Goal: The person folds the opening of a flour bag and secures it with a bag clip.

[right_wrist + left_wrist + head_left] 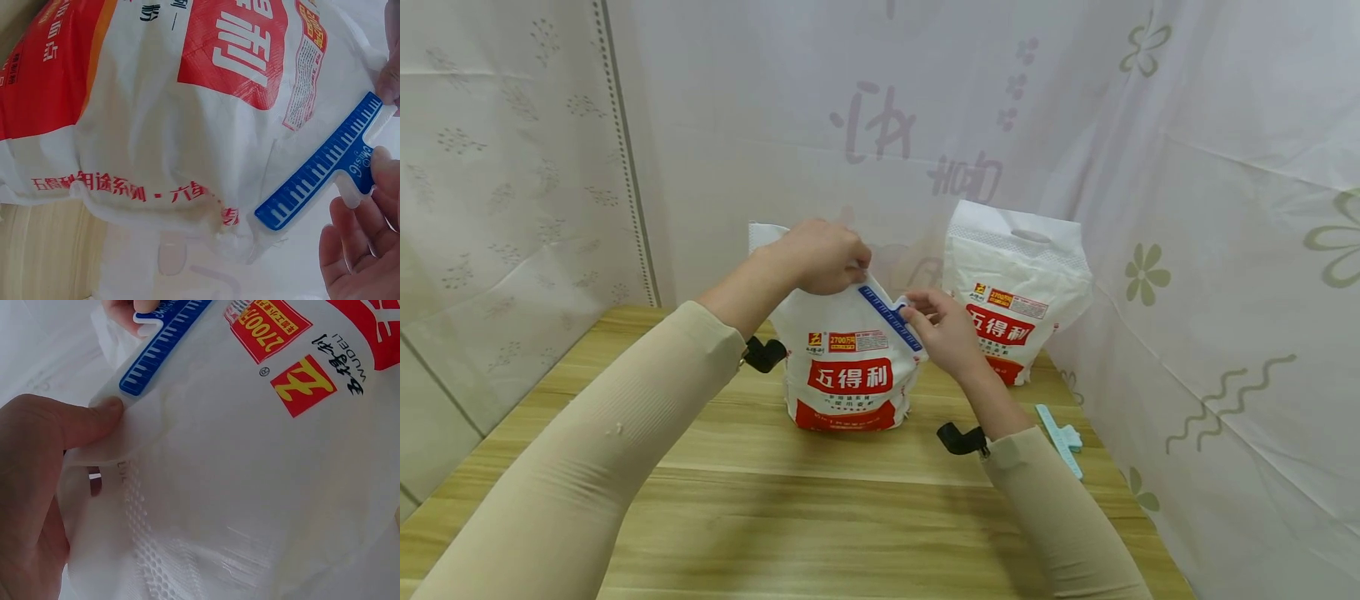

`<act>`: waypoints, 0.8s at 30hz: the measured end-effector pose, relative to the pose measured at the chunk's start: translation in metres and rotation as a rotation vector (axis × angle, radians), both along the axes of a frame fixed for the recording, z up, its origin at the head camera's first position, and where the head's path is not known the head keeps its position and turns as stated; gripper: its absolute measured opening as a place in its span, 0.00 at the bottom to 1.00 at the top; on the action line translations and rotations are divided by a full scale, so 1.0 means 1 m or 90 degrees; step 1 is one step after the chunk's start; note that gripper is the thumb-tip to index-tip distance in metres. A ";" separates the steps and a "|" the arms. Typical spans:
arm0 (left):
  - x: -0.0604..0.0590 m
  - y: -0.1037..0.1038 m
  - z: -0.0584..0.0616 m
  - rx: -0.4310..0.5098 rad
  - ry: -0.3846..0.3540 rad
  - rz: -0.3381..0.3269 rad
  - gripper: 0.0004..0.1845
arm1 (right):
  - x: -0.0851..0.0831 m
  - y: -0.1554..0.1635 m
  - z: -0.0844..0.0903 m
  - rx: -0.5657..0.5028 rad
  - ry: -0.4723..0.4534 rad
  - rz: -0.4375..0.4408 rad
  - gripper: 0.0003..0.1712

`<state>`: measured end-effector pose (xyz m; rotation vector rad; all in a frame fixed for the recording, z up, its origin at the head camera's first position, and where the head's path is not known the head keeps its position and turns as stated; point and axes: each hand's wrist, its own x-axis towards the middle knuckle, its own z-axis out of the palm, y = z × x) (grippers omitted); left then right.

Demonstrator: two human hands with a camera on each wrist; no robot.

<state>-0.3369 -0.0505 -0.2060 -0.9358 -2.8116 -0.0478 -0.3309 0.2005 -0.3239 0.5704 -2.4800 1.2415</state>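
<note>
A white flour bag (850,342) with red print stands upright on the wooden table. At its upper right corner sits a blue clip (889,317) with a piano-key pattern, lying slantwise along the bag's edge. My right hand (946,332) pinches the clip's handle between thumb and fingers; the right wrist view shows the clip (322,165) across the bag's corner. My left hand (822,257) grips the top of the bag, its thumb (103,419) pressed on the folded plastic just beyond the clip's upper end.
To the right, a second white flour bag (1018,283) with a handle slot stands behind my right hand. A light blue clip (1062,442) lies on the wooden table (760,517) near its right edge. Patterned curtains (737,125) enclose the back and sides.
</note>
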 end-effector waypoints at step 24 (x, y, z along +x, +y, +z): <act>-0.001 -0.003 0.001 0.034 -0.022 -0.054 0.14 | 0.002 0.054 -0.051 -0.017 -0.203 0.025 0.19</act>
